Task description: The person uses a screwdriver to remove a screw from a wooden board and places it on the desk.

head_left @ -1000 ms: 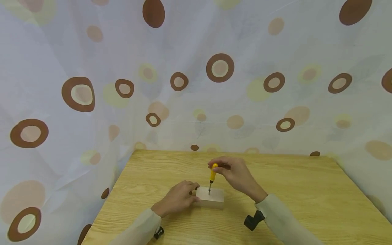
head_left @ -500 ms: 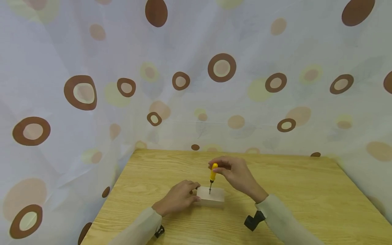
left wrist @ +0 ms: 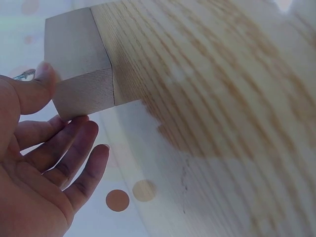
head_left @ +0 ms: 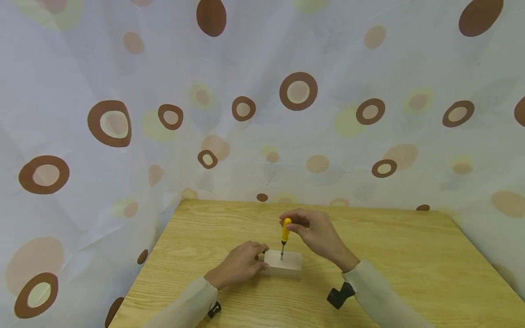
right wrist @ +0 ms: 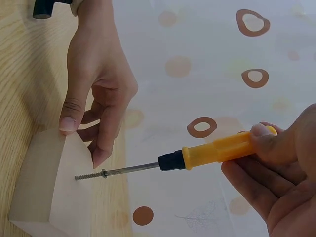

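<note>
A pale wooden block point(head_left: 289, 262) lies on the wooden table. My left hand point(head_left: 239, 265) grips its left end, with the thumb point(left wrist: 42, 84) on one side and fingertips on the opposite side. Out of the block's top face stands a screw point(right wrist: 90, 176), its threaded shank largely exposed. A screwdriver point(right wrist: 212, 154) with a yellow handle and black collar meets the screw head, in line with the screw and tilted slightly in the head view. The handle's upper end is pinched between the thumb and fingers of my right hand point(head_left: 321, 237).
The light wood-grain table point(head_left: 389, 255) spreads around the block. A white curtain point(head_left: 254, 136) with brown and yellow spots hangs behind it and along both sides. Black wrist mounts point(head_left: 339, 297) sit at both sleeves.
The view has shifted slightly. Both hands, the block and the screwdriver keep nearly the same places relative to one another.
</note>
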{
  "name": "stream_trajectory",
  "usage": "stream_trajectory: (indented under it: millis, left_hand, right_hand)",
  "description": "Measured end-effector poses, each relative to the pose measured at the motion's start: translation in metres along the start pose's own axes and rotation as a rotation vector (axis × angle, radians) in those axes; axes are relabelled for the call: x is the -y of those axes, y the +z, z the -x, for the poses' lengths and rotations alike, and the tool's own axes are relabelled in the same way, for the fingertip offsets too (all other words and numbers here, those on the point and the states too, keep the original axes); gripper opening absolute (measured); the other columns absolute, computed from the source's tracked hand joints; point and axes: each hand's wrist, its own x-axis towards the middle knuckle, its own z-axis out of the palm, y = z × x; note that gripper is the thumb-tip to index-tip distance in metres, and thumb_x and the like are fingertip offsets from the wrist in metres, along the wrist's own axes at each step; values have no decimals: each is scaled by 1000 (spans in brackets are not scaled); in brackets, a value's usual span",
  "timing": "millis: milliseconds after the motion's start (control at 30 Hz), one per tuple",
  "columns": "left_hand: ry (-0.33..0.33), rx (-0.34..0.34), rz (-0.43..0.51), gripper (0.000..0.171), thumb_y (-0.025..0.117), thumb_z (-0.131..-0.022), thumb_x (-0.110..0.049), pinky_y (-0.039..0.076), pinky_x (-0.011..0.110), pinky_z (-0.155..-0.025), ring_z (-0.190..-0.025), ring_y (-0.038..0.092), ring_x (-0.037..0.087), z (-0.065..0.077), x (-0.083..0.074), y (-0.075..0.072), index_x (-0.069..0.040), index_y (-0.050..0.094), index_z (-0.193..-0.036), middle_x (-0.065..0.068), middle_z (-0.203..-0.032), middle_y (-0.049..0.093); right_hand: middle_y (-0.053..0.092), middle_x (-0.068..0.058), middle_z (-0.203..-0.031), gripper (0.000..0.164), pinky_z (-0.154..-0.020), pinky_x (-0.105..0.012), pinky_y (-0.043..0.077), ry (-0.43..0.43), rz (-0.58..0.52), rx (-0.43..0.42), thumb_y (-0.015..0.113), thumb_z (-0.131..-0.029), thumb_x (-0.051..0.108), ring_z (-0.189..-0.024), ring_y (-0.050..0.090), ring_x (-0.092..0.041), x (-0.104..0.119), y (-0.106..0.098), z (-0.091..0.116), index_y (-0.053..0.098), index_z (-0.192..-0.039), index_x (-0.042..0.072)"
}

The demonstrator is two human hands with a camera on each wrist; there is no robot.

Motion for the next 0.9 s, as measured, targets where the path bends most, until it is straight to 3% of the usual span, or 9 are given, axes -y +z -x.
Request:
stream_trajectory:
  millis: [233,433,567,667,900]
  left_hand:
    - [10,-6,-7,49,71,-98,-38,54,24,-79,-96,62,10,1,0,0,-5,66,-133,5,-127,68]
    - [10,-9,-4,49,71,-98,-39,53,24,-79,-96,62,10,1,0,0,-5,66,-134,5,-127,68]
    - [12,-8,-7,50,71,-98,-38,54,24,-78,-95,62,10,2,0,0,-5,66,-134,5,-126,68]
    - [13,-7,-11,49,71,-98,-39,54,24,-78,-95,62,10,1,0,0,-5,66,-134,4,-125,68]
    - [2,1,-14,49,71,-98,-39,53,24,-78,-96,61,10,0,0,1,-6,66,-134,4,-126,68]
  right_hand:
    - [75,1,-103,25,-76,-32,59,-9,27,-28,79,-92,20,-86,71,-9,0,2,0,76,-116,18]
    - [76,1,-105,23,-79,-30,59,-7,34,-43,75,-94,9,-90,72,-10,0,2,-1,75,-116,14]
    - [75,0,-109,23,-82,-32,59,7,31,-20,74,-96,13,-94,72,-13,-1,3,-1,73,-119,15]
    - [75,2,-104,26,-79,-33,60,0,38,-52,79,-92,19,-89,71,-12,-3,4,0,74,-117,16]
    - [76,3,-107,26,-83,-36,59,-8,32,-49,76,-94,10,-92,72,-10,-3,3,0,70,-119,14]
